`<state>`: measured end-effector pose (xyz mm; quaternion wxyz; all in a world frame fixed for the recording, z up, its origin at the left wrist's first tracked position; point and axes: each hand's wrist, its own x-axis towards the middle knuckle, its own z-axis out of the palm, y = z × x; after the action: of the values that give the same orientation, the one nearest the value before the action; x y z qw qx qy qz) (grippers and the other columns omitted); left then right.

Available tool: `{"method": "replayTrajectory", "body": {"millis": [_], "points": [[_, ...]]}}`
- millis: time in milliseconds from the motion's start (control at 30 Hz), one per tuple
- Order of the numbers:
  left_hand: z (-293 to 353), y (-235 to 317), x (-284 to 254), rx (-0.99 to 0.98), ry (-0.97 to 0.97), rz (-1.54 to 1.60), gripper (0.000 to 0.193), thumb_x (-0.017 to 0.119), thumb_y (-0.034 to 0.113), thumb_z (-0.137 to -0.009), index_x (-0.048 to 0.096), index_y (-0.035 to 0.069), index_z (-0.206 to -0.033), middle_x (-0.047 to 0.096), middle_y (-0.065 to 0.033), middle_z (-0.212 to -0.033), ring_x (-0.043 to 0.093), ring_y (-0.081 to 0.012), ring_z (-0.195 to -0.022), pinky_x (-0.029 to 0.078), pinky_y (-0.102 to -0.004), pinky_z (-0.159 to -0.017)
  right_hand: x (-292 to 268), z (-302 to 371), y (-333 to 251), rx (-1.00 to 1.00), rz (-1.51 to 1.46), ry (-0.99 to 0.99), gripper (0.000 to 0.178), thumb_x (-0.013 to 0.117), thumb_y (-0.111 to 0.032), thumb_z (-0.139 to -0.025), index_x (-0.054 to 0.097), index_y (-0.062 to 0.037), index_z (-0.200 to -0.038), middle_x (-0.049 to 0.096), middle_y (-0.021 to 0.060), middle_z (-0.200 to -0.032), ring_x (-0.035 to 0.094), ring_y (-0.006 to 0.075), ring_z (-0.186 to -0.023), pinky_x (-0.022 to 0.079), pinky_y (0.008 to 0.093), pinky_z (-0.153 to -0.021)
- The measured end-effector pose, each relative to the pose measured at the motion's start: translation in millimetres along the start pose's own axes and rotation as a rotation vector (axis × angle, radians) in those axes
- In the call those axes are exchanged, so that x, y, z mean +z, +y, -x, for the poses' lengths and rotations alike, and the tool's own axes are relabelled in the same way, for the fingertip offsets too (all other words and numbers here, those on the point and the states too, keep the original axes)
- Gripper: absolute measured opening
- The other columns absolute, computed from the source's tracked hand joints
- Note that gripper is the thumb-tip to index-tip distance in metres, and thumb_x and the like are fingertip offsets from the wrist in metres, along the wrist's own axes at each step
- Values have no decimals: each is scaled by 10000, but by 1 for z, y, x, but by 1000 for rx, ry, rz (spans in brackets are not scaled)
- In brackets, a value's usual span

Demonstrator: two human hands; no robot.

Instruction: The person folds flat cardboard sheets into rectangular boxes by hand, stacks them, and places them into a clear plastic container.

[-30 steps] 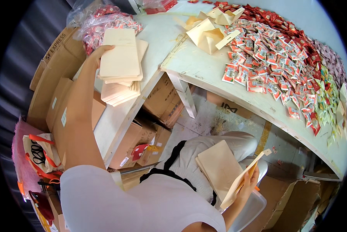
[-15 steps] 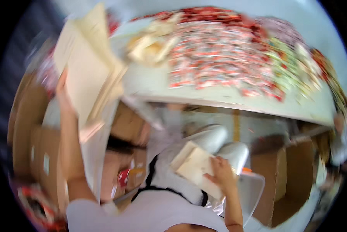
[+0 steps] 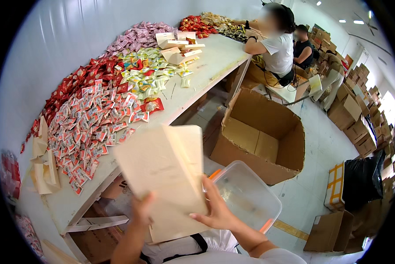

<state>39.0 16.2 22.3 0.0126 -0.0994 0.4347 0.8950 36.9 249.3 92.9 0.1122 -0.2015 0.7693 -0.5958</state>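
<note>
A stack of flat cream cardboard pieces [image 3: 162,176] is upright in front of my body, fanned slightly at the top. My left hand [image 3: 141,213] grips its left edge, partly blurred. At the right edge, my right hand [image 3: 215,209] closes on the stack, with the thumb lying across its face. The stack covers part of the front edge of the white table [image 3: 193,88]. Behind it lies a heap of small white-and-red wrapped packets [image 3: 87,127].
Red, green-yellow and purple packet piles [image 3: 138,37] lie along the wall. Opened cream cartons [image 3: 180,53] stand on the table. A clear plastic tub [image 3: 250,193] and a large open cardboard box [image 3: 259,145] are at right. A co-worker [image 3: 274,53] sits farther along the table.
The view has swung to the right. My hands were apart, each with cream cardboard, the left raised and the right at my lap. Now both are together on one stack in front of me.
</note>
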Motion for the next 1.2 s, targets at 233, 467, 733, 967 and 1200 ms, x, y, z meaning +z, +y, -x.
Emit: {"method": "replayTrajectory", "body": {"millis": [233, 467, 733, 967, 1200], "points": [[4, -55, 75, -97, -173, -180, 922, 639, 101, -719, -25, 42, -1355, 297, -171, -1287, 362, -254, -1154, 329, -370, -941, -16, 48, 48, 145, -301, 174, 800, 601, -83, -748, 86, -11, -1355, 241, 141, -1341, 219, 220, -1253, 200, 365, -1010], [-42, -69, 75, -181, -286, -237, 950, 637, 148, -742, -90, 31, -1341, 209, -189, -1327, 326, -267, -1184, 308, -361, -960, -12, 66, 82, 365, -452, 309, 747, 628, -78, -735, 179, -17, -1329, 369, 125, -1254, 348, 206, -1165, 301, 348, -959], [-58, -37, 58, -147, -572, -484, 843, 626, 129, -762, 24, 116, -1352, 220, -166, -1301, 489, -238, -1001, 456, -381, -801, -109, -28, 100, 253, -636, 633, 660, 629, -249, -693, 323, -34, -1236, 472, 108, -1114, 498, 236, -998, 444, 406, -827], [-28, -42, -46, -195, -146, -550, 668, 611, 26, -743, 228, 63, -1288, 362, -139, -1213, 551, -170, -855, 461, -317, -755, -255, -247, 105, 193, -648, 657, 379, 585, -231, -788, 457, -59, -1102, 538, 48, -1013, 530, 171, -937, 460, 318, -774], [-1, -44, -90, -188, 151, -531, 592, 600, 290, -814, 298, 84, -1278, 506, -60, -962, 503, -117, -851, 440, -258, -733, -302, -375, 155, 261, -591, 623, 361, 573, -271, -810, 471, -61, -1084, 499, 63, -1025, 486, 183, -930, 442, 309, -722]]}}
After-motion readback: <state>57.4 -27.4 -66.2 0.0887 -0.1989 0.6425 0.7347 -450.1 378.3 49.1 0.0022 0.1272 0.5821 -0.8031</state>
